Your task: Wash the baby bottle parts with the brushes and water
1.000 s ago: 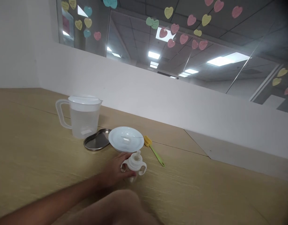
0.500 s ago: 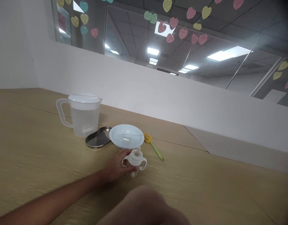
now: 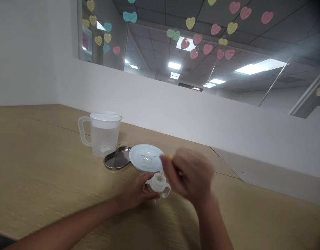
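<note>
The left hand [image 3: 135, 191] is closed around the body of a two-handled sippy cup [image 3: 158, 184], which sits on the table [image 3: 45, 173] just in front of a white plate [image 3: 145, 158], nearly touching its rim. The right hand [image 3: 189, 173] is blurred by motion just above and to the right of the cup, its fingers [image 3: 167, 165] close to the spout [image 3: 162, 173]. The blur hides whether that hand is open or holding anything. Behind it, only the tip of a yellow brush [image 3: 169, 157] shows. A small clear piece [image 3: 147, 159] lies on the plate, and a steel tray [image 3: 117, 158] and a lidded jug [image 3: 101, 133] of water stand to the left. The main risk seems to lie in the crowding: a fast right hand could clip the spout and knock the cup from a light grip, or catch the plate's rim and tip it, sliding the clear piece off. Wet plastic could also slip through the left hand's fingers, and a knocked jug could spill across the table.
</note>
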The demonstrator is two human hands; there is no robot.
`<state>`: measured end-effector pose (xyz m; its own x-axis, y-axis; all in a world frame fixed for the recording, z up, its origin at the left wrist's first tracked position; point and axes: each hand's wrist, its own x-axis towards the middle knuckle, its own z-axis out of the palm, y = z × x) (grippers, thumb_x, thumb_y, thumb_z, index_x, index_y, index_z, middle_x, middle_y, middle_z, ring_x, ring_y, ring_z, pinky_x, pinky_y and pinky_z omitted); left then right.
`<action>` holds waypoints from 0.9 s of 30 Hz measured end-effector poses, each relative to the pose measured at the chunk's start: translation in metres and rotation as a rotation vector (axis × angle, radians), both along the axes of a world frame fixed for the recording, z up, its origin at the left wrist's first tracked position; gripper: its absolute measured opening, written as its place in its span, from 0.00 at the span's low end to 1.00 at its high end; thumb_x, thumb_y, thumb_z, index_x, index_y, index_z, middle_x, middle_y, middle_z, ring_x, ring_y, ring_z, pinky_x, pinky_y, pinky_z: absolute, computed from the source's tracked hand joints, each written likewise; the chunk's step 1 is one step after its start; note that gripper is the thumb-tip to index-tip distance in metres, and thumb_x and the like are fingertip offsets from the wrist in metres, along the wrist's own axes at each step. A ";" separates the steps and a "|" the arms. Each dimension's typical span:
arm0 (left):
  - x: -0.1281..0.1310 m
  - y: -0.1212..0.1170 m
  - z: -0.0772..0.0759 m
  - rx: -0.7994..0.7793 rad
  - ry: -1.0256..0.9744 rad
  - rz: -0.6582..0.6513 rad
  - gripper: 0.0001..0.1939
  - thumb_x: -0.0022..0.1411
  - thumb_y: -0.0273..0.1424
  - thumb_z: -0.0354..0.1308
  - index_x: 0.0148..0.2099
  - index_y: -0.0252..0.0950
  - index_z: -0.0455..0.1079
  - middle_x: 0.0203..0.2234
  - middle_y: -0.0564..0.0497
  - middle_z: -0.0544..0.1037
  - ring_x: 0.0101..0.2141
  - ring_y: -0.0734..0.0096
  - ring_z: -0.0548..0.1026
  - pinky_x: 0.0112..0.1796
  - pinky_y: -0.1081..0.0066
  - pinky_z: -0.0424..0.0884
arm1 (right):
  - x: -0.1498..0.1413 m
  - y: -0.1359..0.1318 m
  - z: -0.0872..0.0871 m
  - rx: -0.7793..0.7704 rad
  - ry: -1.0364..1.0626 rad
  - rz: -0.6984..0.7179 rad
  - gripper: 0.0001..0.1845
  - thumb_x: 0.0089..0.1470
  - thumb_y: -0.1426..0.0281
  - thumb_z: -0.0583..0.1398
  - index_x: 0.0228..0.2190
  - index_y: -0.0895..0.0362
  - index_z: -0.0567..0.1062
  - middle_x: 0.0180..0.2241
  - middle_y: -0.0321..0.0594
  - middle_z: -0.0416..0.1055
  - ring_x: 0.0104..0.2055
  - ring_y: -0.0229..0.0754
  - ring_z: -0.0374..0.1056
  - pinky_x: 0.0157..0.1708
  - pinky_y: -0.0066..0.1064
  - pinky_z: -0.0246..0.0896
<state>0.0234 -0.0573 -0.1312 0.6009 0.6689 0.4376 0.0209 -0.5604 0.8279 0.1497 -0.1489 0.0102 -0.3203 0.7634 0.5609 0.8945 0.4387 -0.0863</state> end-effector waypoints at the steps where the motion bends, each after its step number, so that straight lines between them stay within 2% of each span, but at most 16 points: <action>1: 0.001 0.001 -0.001 0.012 0.013 -0.011 0.27 0.45 0.39 0.65 0.49 0.43 0.69 0.44 0.50 0.73 0.44 0.60 0.69 0.44 0.65 0.66 | 0.002 0.011 0.001 0.024 -0.015 -0.119 0.29 0.60 0.56 0.39 0.20 0.54 0.68 0.19 0.41 0.64 0.24 0.39 0.60 0.24 0.32 0.50; 2: 0.001 0.002 -0.003 0.031 0.031 -0.021 0.27 0.46 0.39 0.65 0.50 0.43 0.68 0.45 0.50 0.72 0.44 0.60 0.69 0.45 0.64 0.65 | 0.005 0.021 0.000 -0.019 -0.041 -0.219 0.29 0.60 0.55 0.40 0.21 0.55 0.69 0.20 0.41 0.66 0.23 0.38 0.60 0.24 0.31 0.49; 4: 0.002 0.004 -0.008 0.060 0.062 -0.017 0.27 0.47 0.40 0.64 0.51 0.43 0.67 0.46 0.49 0.71 0.45 0.59 0.68 0.45 0.64 0.65 | 0.010 0.036 -0.008 -0.240 -0.117 -0.345 0.30 0.59 0.53 0.41 0.22 0.57 0.71 0.22 0.44 0.69 0.24 0.40 0.63 0.24 0.31 0.48; 6: 0.002 0.006 -0.011 0.078 0.088 -0.004 0.27 0.48 0.40 0.64 0.52 0.43 0.66 0.47 0.50 0.71 0.45 0.58 0.68 0.44 0.65 0.65 | 0.013 0.045 -0.017 -0.432 -0.198 -0.383 0.31 0.57 0.51 0.43 0.24 0.60 0.73 0.26 0.49 0.71 0.27 0.43 0.66 0.25 0.31 0.50; 8: 0.002 0.006 -0.013 0.079 0.105 -0.002 0.28 0.49 0.41 0.62 0.53 0.42 0.65 0.47 0.50 0.71 0.45 0.58 0.68 0.43 0.67 0.66 | 0.013 0.048 -0.024 -0.509 -0.255 -0.386 0.28 0.56 0.52 0.47 0.27 0.61 0.74 0.29 0.52 0.72 0.30 0.46 0.68 0.26 0.32 0.52; 11: 0.002 0.007 -0.013 0.088 0.120 -0.006 0.29 0.50 0.41 0.62 0.54 0.39 0.64 0.48 0.49 0.70 0.46 0.58 0.67 0.45 0.66 0.65 | 0.009 0.047 -0.025 -0.518 -0.311 -0.368 0.21 0.56 0.58 0.52 0.29 0.62 0.75 0.28 0.52 0.72 0.31 0.48 0.68 0.26 0.32 0.53; 14: 0.003 0.008 -0.014 0.107 0.114 -0.007 0.29 0.49 0.40 0.63 0.53 0.41 0.64 0.48 0.50 0.69 0.48 0.59 0.66 0.49 0.66 0.62 | 0.009 0.044 -0.020 -0.490 -0.332 -0.323 0.15 0.53 0.63 0.55 0.28 0.62 0.75 0.26 0.49 0.71 0.30 0.46 0.67 0.25 0.31 0.52; 19: 0.004 0.011 -0.017 0.117 0.100 -0.018 0.26 0.52 0.39 0.61 0.53 0.40 0.63 0.48 0.50 0.69 0.48 0.59 0.66 0.48 0.67 0.62 | 0.019 0.042 -0.016 -0.500 -0.219 -0.141 0.03 0.47 0.73 0.59 0.27 0.59 0.73 0.28 0.40 0.70 0.29 0.38 0.64 0.25 0.27 0.50; 23: 0.003 0.013 -0.017 0.090 0.141 -0.025 0.27 0.52 0.41 0.61 0.52 0.39 0.63 0.46 0.50 0.71 0.44 0.60 0.68 0.45 0.66 0.64 | 0.031 0.042 -0.016 -0.458 -0.077 0.042 0.08 0.46 0.80 0.55 0.27 0.59 0.73 0.30 0.38 0.70 0.32 0.35 0.63 0.28 0.25 0.53; 27: 0.003 0.012 -0.015 0.077 0.152 -0.036 0.29 0.52 0.42 0.60 0.54 0.38 0.60 0.45 0.48 0.71 0.42 0.60 0.69 0.41 0.66 0.66 | 0.040 0.040 -0.012 -0.433 0.021 0.110 0.09 0.47 0.79 0.55 0.29 0.59 0.74 0.30 0.38 0.71 0.31 0.35 0.64 0.30 0.26 0.57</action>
